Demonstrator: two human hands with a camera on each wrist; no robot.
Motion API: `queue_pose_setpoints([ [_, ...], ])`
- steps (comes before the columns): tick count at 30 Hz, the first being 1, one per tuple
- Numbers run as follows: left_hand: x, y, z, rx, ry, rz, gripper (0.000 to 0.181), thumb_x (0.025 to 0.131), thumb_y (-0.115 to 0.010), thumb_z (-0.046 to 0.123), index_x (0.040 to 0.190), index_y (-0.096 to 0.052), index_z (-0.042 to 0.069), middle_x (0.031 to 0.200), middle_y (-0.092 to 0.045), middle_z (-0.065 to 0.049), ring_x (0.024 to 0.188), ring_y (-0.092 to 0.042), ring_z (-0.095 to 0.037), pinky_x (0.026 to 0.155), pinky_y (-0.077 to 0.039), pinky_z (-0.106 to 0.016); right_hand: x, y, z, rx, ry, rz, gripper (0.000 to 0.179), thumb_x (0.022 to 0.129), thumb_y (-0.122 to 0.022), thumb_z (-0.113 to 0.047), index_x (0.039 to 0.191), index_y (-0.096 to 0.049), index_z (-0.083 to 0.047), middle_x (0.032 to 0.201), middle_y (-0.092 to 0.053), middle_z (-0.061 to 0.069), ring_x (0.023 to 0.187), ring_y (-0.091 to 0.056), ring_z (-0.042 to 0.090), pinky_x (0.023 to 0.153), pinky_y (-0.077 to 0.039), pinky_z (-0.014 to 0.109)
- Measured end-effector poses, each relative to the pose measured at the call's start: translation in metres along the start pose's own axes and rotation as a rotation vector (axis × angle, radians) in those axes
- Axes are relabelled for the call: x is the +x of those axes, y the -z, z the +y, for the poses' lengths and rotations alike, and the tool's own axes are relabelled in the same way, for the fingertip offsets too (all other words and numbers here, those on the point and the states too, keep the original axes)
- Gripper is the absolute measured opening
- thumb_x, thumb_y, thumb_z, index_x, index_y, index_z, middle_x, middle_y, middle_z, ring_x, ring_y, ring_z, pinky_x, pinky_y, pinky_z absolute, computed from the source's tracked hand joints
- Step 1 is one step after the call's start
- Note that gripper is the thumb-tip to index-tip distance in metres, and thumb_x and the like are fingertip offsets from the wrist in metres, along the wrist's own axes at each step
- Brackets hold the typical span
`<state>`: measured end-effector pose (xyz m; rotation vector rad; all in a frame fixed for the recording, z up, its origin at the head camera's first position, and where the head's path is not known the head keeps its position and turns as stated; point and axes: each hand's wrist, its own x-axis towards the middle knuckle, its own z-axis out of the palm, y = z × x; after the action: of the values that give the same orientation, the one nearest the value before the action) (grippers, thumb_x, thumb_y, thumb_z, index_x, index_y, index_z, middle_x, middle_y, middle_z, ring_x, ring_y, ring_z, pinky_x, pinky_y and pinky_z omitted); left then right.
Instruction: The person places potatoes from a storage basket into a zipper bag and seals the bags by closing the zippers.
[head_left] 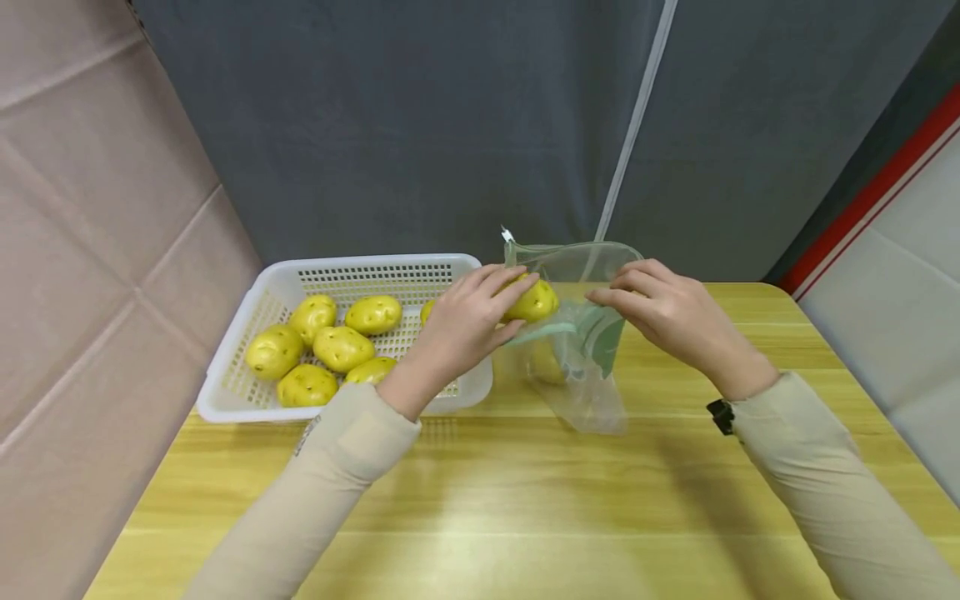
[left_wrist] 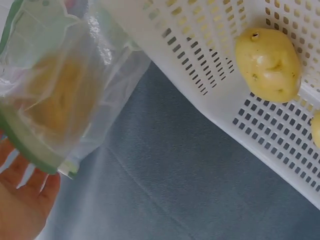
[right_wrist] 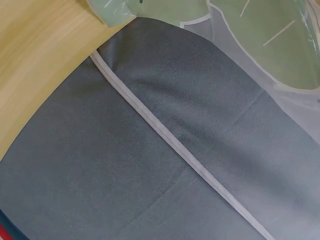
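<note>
My left hand (head_left: 472, 312) grips a yellow potato (head_left: 534, 302) at the mouth of a clear zip bag (head_left: 577, 260) with green markings. On the bag's right side, my right hand (head_left: 663, 312) holds the rim, fingers bent over it. Another potato (head_left: 546, 364) shows dimly through the plastic, low in the bag. The left wrist view has fingers (left_wrist: 49, 192) at the bag's green rim and a blurred potato (left_wrist: 62, 97) behind plastic. Only part of the bag (right_wrist: 270, 45) appears in the right wrist view; the hand is out of that frame.
Left of the bag stands a white perforated basket (head_left: 217, 392) with several potatoes (head_left: 342, 348) in it. Both rest on a wooden table (head_left: 480, 517). Behind the table hangs a grey curtain (head_left: 420, 133), with a pinkish padded wall (head_left: 90, 250) on the left.
</note>
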<state>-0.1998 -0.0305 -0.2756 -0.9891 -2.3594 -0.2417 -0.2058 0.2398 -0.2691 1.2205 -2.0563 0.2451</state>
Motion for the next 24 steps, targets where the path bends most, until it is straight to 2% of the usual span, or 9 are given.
queue_pose_setpoints([
  [3,-0.001,-0.003,-0.002,0.004,-0.039,0.008,0.039,0.09,-0.066,0.028,0.126,-0.063,0.015,0.122,-0.067,-0.002,0.116,-0.061,-0.021,0.103,-0.048,-0.037,0.001,0.001,0.001,-0.023,-0.011,-0.016,0.035,0.076,-0.072,0.008,0.107,-0.072,-0.009,0.087,-0.067,0.01,0.085,-0.061,0.024,0.051,-0.053,0.034],
  [4,-0.002,-0.004,-0.003,0.011,-0.058,0.001,0.036,0.091,-0.063,0.03,0.124,-0.064,0.015,0.121,-0.068,-0.001,0.115,-0.061,-0.02,0.104,-0.047,-0.037,0.001,0.001,0.002,-0.031,-0.017,-0.028,0.043,0.069,-0.075,0.012,0.106,-0.072,-0.009,0.087,-0.066,0.009,0.085,-0.061,0.024,0.051,-0.053,0.033],
  [5,-0.004,-0.004,-0.004,0.015,-0.077,-0.021,0.036,0.092,-0.061,0.032,0.124,-0.064,0.015,0.121,-0.068,0.0,0.116,-0.061,-0.019,0.106,-0.046,-0.038,0.001,0.002,0.003,-0.038,-0.024,-0.039,0.044,0.068,-0.075,0.013,0.106,-0.072,-0.009,0.087,-0.066,0.009,0.085,-0.06,0.024,0.051,-0.053,0.033],
  [11,-0.013,-0.007,-0.009,0.033,-0.175,-0.231,0.051,0.09,-0.057,0.052,0.127,-0.062,0.017,0.127,-0.065,0.001,0.123,-0.058,-0.02,0.114,-0.036,-0.046,-0.003,0.005,0.013,-0.015,-0.051,-0.036,0.028,0.076,-0.068,0.005,0.1,-0.074,-0.007,0.087,-0.066,0.01,0.086,-0.059,0.026,0.052,-0.053,0.037],
  [14,-0.016,-0.008,-0.01,0.049,-0.2,-0.248,0.056,0.087,-0.057,0.056,0.127,-0.062,0.017,0.127,-0.065,0.0,0.124,-0.057,-0.022,0.114,-0.036,-0.046,-0.007,0.006,0.018,-0.003,-0.058,-0.036,0.024,0.081,-0.059,-0.004,0.099,-0.074,-0.006,0.087,-0.066,0.011,0.087,-0.059,0.027,0.05,-0.051,0.037],
  [19,-0.015,-0.01,-0.012,0.075,-0.163,-0.249,0.057,0.091,-0.054,0.053,0.129,-0.059,0.012,0.132,-0.061,-0.004,0.127,-0.055,-0.02,0.116,-0.034,-0.044,-0.011,0.007,0.022,0.003,-0.091,-0.046,0.035,0.091,-0.046,-0.025,0.098,-0.074,-0.006,0.088,-0.065,0.012,0.088,-0.058,0.029,0.05,-0.051,0.039],
  [24,-0.012,-0.011,-0.011,0.053,-0.048,-0.35,0.058,0.096,-0.048,0.046,0.137,-0.051,0.005,0.144,-0.051,-0.008,0.137,-0.044,-0.022,0.12,-0.028,-0.04,-0.013,0.005,0.022,0.002,-0.113,-0.046,0.053,0.098,-0.038,-0.042,0.096,-0.074,-0.004,0.088,-0.066,0.013,0.09,-0.059,0.029,0.053,-0.053,0.041],
])
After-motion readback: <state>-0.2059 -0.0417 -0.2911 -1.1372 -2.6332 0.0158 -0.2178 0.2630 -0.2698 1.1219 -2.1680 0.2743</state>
